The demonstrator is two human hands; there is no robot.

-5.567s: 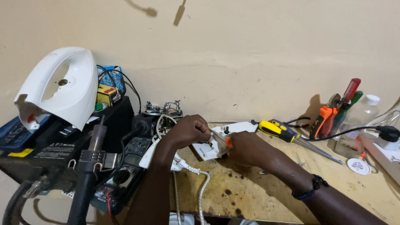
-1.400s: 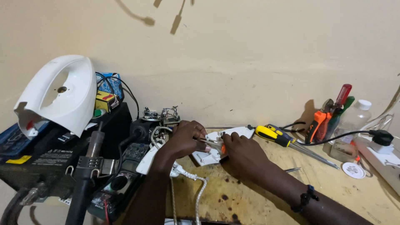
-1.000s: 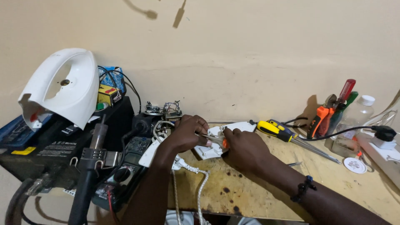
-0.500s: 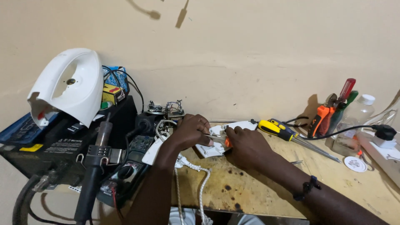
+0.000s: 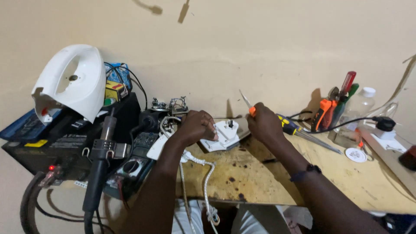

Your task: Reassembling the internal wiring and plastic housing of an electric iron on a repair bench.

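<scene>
My left hand (image 5: 197,127) rests on a white plug (image 5: 226,132) lying open on the wooden bench (image 5: 268,182), pressing it down at its left side. A white braided cord (image 5: 207,173) runs from the plug over the bench's front edge. My right hand (image 5: 264,123) is lifted to the right of the plug and grips a small screwdriver with an orange handle (image 5: 247,104), its thin blade pointing up and left, clear of the plug.
A white iron shell (image 5: 73,82) sits on black boxes at the left, with a hot-air handle (image 5: 102,164) and a multimeter (image 5: 132,167) below. A yellow-black screwdriver (image 5: 288,125), a tool holder (image 5: 336,104), a clear bottle (image 5: 359,104) and a black plug (image 5: 383,123) lie right.
My right hand has lifted the screwdriver up and away from the white plug, where its tip had been working. My left hand stays on the plug.
</scene>
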